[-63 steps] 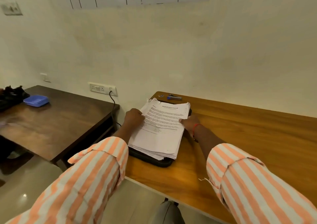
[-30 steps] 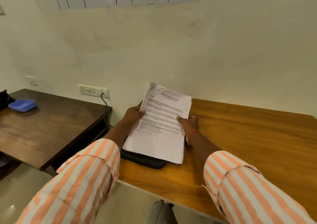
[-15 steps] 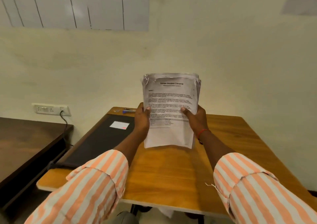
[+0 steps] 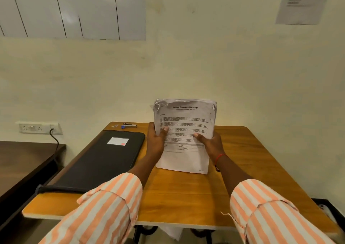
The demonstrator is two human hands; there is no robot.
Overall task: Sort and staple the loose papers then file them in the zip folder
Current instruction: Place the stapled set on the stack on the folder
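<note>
The paper stack [image 4: 184, 124] is held upright over the counter [image 4: 186, 197], just right of the zip folder [image 4: 97, 161]. Its top corners are curled and a printed sheet faces the person. The left grip [image 4: 155, 141] and right grip [image 4: 210, 142] clasp its side edges, thumbs on the front. The zip folder lies flat with a white label [image 4: 118, 141] on its cover, and a blue stapler [image 4: 129, 125] lies beyond its far edge.

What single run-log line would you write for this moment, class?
paper stack: upright | left grip: holds left edge | right grip: holds right edge | zip folder: flat on table | stapler: untouched, far edge
</note>
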